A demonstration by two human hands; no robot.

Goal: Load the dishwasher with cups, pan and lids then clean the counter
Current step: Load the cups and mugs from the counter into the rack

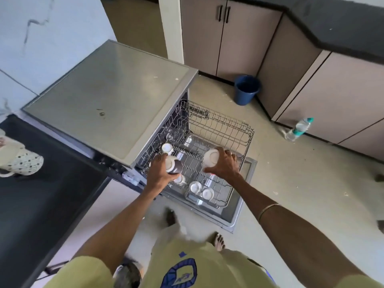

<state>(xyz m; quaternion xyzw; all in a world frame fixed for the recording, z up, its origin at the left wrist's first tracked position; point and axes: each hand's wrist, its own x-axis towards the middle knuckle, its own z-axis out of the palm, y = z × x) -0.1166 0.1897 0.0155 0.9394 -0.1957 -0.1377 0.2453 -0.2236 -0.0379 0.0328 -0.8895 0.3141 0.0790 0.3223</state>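
Head view down over an open dishwasher [116, 96] with its lower wire rack [232, 129] pulled out at centre. Left hand [160, 173], at 9 o'clock of the rack, fingers curled round a brown cup [173, 166] held upside down, pale base up. Right hand [223, 165], at 3 o'clock of the brown cup, fingers wrapped over a white cup [211, 157], also upside down, above the rack. Four small white cups already in the rack: one [166, 148] at 12 o'clock of the left hand, one [180, 180] just under that hand, two [195, 187] [207, 193] side by side at 6 o'clock. Dark desk [41, 183] at far left, carrying a spotted mug [22, 165]. Blue bucket [246, 89] and plastic bottle [299, 128] on the floor at 1 and 3 o'clock.
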